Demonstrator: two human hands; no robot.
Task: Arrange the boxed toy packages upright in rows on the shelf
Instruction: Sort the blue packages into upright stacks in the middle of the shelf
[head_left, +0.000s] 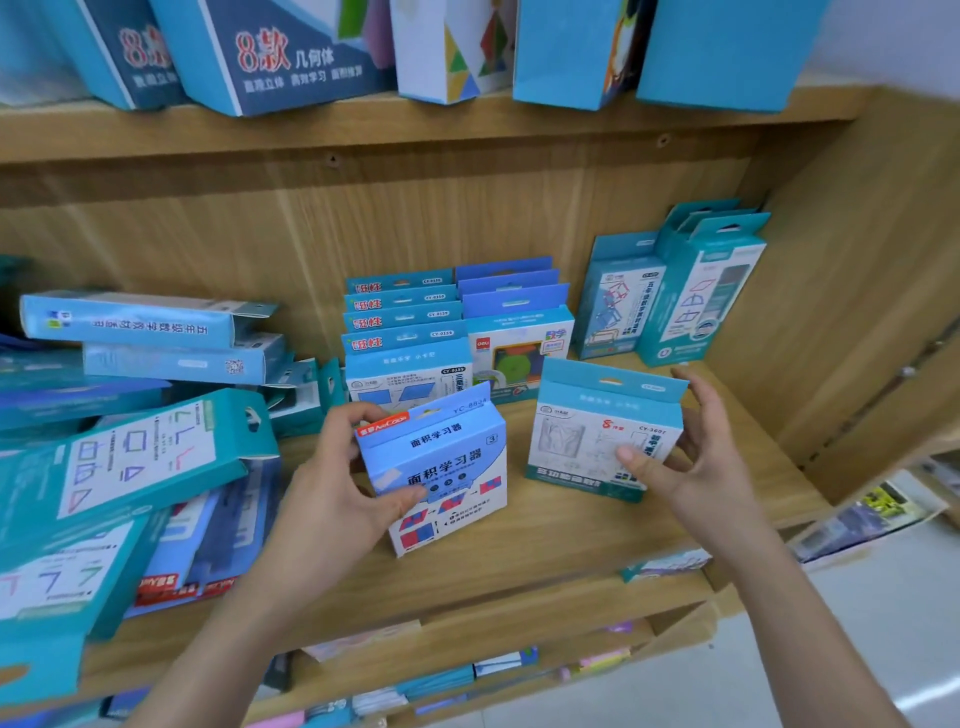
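Bright, even indoor light from above and in front, with a cool bluish cast. A soft shadow band under the upper shelf board (467, 135) falls on the back panel (208, 244). Faint soft shadows lie under left hand (332, 478) and right hand (691, 457) on the lower shelf board (545, 551). White glare streak on the floor (930, 696), lower right. Centre is sharpest: print on the light-blue box (441, 467) held by the left hand is readable. The white-and-teal box (597, 441) held by the right hand looks washed out, fine print soft. Top-row boxes (291, 57) and left pile (130, 457) are blurred. Strong wide-angle bend: shelf edges bow, side panel (857, 286) leans outward.
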